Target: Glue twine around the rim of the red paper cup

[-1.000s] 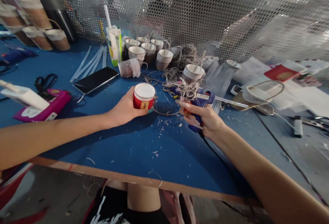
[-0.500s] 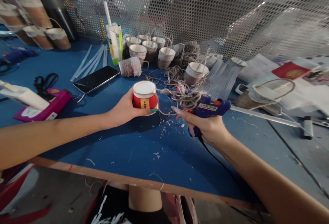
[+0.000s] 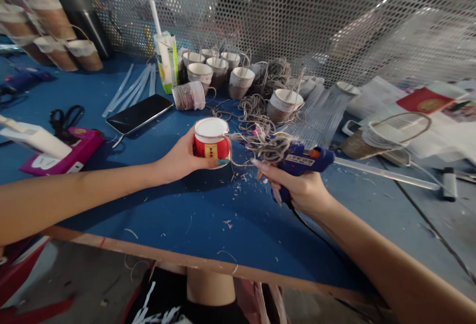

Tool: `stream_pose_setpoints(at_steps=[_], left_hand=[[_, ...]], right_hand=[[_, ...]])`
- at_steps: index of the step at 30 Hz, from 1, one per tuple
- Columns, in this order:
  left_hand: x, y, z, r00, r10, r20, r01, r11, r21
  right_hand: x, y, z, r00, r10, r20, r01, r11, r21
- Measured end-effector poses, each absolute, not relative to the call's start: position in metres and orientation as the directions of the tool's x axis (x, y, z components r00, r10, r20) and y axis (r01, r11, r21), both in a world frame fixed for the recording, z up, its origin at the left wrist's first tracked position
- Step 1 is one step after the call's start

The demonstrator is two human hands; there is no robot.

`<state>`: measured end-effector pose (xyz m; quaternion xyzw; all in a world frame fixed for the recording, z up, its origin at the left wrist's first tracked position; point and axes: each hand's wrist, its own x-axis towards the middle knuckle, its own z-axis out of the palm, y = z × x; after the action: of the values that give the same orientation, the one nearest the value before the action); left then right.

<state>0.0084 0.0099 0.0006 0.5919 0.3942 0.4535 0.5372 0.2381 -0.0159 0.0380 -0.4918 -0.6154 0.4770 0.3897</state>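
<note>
My left hand [image 3: 188, 153] is wrapped round a red paper cup [image 3: 211, 147] with a white top and a yellow label, held above the blue table. In my right hand [image 3: 297, 185] is a blue glue gun [image 3: 310, 160], its front pointing left at the cup's right side. A long clear glue stick [image 3: 386, 173] sticks out of its back. A tangle of grey-brown twine [image 3: 273, 145] hangs over the gun's front and hides the nozzle. One strand of the twine runs to the cup, touching its right side.
Behind the cup stand several twine-wrapped cups [image 3: 241, 83], one lying cup [image 3: 189, 96] and a drink carton [image 3: 166, 64]. To the left are a phone [image 3: 140, 114], loose glue sticks [image 3: 128, 91] and a purple box [image 3: 80, 153]. A handled basket [image 3: 359, 140] sits right. Perforated metal [image 3: 297, 27] closes the back.
The red cup in my left hand has shifted very slightly to the right, towards the glue gun. My right hand keeps its hold on the gun, almost unmoved.
</note>
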Motion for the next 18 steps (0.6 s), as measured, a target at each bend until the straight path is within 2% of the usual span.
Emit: stream_pose_setpoints(at_steps=[18], left_hand=[[0.0093, 0.0092, 0.0003, 0.256, 0.962, 0.092, -0.044, -0.084, 0.996]], right_hand=[[0.2373, -0.0175, 0.0383, -0.214, 0.977, 0.001, 0.222, 0.05, -0.974]])
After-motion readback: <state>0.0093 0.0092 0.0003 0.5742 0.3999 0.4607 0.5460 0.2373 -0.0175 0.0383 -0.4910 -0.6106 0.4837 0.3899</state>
